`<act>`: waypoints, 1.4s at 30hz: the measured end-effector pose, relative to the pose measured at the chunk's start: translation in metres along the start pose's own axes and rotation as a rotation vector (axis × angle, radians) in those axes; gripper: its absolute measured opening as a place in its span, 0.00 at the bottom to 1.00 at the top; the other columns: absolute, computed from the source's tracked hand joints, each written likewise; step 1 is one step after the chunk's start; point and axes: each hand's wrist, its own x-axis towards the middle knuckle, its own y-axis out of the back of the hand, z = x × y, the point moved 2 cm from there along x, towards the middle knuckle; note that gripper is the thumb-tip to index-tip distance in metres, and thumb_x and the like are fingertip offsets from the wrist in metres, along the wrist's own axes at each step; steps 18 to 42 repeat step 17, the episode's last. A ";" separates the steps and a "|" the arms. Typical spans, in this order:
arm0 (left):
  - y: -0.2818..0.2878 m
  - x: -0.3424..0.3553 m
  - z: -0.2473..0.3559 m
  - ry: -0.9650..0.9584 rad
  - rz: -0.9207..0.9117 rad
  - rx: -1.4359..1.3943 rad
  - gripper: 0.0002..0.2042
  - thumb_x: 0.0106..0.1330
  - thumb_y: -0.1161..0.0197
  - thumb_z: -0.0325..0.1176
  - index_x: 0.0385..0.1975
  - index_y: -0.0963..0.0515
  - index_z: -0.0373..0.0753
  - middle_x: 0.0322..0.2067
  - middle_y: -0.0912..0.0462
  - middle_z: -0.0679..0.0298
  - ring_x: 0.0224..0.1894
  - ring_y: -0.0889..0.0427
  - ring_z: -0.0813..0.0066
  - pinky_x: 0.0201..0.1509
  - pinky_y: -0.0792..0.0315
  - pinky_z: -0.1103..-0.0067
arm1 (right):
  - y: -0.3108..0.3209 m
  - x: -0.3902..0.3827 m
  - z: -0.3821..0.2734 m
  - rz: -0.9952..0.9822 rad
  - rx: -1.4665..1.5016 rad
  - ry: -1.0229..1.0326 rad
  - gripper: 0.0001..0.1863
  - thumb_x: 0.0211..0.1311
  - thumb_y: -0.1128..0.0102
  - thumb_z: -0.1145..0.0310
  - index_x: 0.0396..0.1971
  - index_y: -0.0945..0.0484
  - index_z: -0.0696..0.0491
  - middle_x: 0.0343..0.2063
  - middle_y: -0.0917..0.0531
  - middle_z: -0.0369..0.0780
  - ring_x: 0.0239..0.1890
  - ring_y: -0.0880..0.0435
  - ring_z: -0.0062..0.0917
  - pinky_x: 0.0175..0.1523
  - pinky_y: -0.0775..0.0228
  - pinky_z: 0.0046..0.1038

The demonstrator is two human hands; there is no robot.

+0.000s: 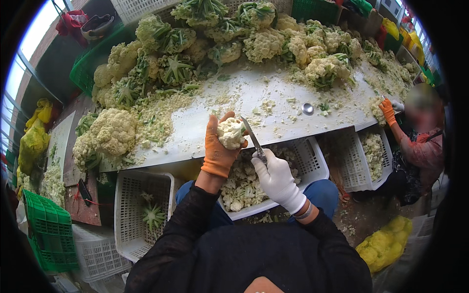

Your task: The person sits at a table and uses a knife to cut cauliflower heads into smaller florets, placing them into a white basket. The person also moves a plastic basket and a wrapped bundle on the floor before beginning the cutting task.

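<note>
My left hand (218, 150), in an orange glove with bare fingertips, is closed around a small cauliflower piece (230, 134). In a white glove, my right hand (277, 178) grips a knife (253, 137) by its dark handle. The blade points up and away from me, its flat close beside the right side of the cauliflower piece; whether they touch I cannot tell. Beneath both hands, between my knees, stands a white crate (320, 168) holding many cut cauliflower florets (244, 188).
Whole cauliflowers (266, 45) pile along the far side of the crumb-strewn white table (205, 115). A round metal lid-like disc (307, 108) lies on it. At my left is a white crate (128, 215) with leafy trimmings. A co-worker's orange-gloved hand (387, 112) handles cauliflower at right.
</note>
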 end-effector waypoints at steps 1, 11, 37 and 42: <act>-0.005 -0.008 -0.001 0.003 0.003 -0.013 0.28 0.68 0.44 0.62 0.51 0.24 0.42 0.42 0.17 0.51 0.39 0.15 0.57 0.28 0.18 0.69 | -0.003 -0.007 -0.002 0.045 -0.092 0.108 0.10 0.70 0.42 0.67 0.42 0.26 0.59 0.24 0.18 0.50 0.24 0.18 0.46 0.28 0.29 0.41; -0.031 -0.040 0.002 -0.058 0.191 0.218 0.25 0.71 0.49 0.57 0.49 0.27 0.40 0.31 0.17 0.54 0.23 0.18 0.65 0.21 0.29 0.75 | -0.003 0.003 0.016 -0.002 -0.380 0.295 0.06 0.66 0.41 0.71 0.38 0.28 0.55 0.22 0.20 0.48 0.24 0.18 0.46 0.27 0.28 0.43; -0.026 -0.047 0.006 -0.024 0.209 0.162 0.27 0.69 0.48 0.59 0.47 0.27 0.38 0.31 0.16 0.52 0.24 0.16 0.62 0.20 0.29 0.75 | 0.012 0.042 0.111 -0.099 -0.625 -0.170 0.12 0.67 0.39 0.63 0.40 0.26 0.55 0.25 0.15 0.52 0.29 0.14 0.49 0.35 0.20 0.43; -0.026 -0.047 0.006 -0.024 0.209 0.162 0.27 0.69 0.48 0.59 0.47 0.27 0.38 0.31 0.16 0.52 0.24 0.16 0.62 0.20 0.29 0.75 | 0.012 0.042 0.111 -0.099 -0.625 -0.170 0.12 0.67 0.39 0.63 0.40 0.26 0.55 0.25 0.15 0.52 0.29 0.14 0.49 0.35 0.20 0.43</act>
